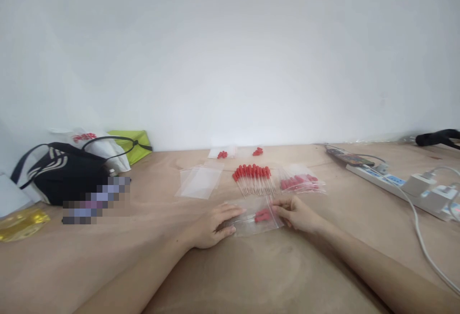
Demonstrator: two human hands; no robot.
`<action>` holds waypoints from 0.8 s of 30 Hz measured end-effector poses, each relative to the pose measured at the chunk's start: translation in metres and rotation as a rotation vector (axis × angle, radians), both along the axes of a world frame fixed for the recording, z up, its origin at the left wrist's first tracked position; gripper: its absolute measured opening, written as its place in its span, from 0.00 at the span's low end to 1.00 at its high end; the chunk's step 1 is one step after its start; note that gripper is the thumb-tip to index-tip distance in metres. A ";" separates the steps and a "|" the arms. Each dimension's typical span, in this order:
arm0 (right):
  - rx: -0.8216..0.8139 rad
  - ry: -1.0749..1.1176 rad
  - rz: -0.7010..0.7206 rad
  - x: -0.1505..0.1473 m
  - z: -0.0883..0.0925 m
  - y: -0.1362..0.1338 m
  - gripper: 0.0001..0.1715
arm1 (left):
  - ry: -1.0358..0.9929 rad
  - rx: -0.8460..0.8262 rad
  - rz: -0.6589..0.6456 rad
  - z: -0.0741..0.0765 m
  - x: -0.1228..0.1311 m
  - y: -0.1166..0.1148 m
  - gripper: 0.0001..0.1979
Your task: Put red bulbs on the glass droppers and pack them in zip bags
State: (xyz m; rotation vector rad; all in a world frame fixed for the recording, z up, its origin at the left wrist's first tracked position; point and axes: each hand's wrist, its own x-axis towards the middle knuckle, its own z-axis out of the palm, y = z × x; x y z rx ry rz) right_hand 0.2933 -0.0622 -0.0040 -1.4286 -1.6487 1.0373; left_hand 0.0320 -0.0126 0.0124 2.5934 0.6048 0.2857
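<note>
A small clear zip bag [256, 220] with red-capped droppers inside lies flat on the wooden table [230, 275]. My left hand [215, 226] rests on the bag's left end, fingers stretched flat over it. My right hand [296, 213] pinches the bag's right edge with closed fingers. Just behind the bag lies a row of loose red-capped droppers [253, 179]. To their right sits a filled bag of droppers [301, 183].
Empty clear bags [200, 181] lie at the left of the droppers; small red caps [257, 151] sit by the wall. A black bag [61, 171], white and green bags stand far left. A power strip [398, 183] with plugs and cables runs along the right.
</note>
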 end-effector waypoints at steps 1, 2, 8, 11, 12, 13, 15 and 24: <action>0.040 -0.047 -0.079 0.004 0.003 0.004 0.14 | 0.000 0.001 -0.010 0.000 0.000 0.000 0.20; 0.097 -0.118 -0.165 0.009 0.006 0.010 0.11 | 0.002 0.002 -0.014 0.000 0.000 0.001 0.18; 0.124 -0.452 -0.480 0.018 0.019 0.065 0.12 | 0.015 0.015 -0.004 -0.001 0.000 0.001 0.16; 0.078 -0.495 -0.529 0.012 0.017 0.091 0.16 | 0.032 0.024 -0.013 0.001 0.001 0.000 0.16; 0.064 -0.509 -0.540 0.010 0.016 0.097 0.15 | 0.038 0.025 -0.017 0.001 0.001 -0.001 0.16; 0.051 -0.521 -0.546 0.008 0.014 0.102 0.14 | 0.042 0.025 -0.019 0.002 0.001 -0.001 0.16; 0.027 -0.540 -0.550 0.005 0.013 0.108 0.11 | 0.052 0.024 -0.020 0.002 0.001 -0.001 0.16; 0.064 -0.496 -0.540 -0.002 0.028 0.101 0.21 | 0.040 0.018 -0.022 -0.002 0.001 0.000 0.16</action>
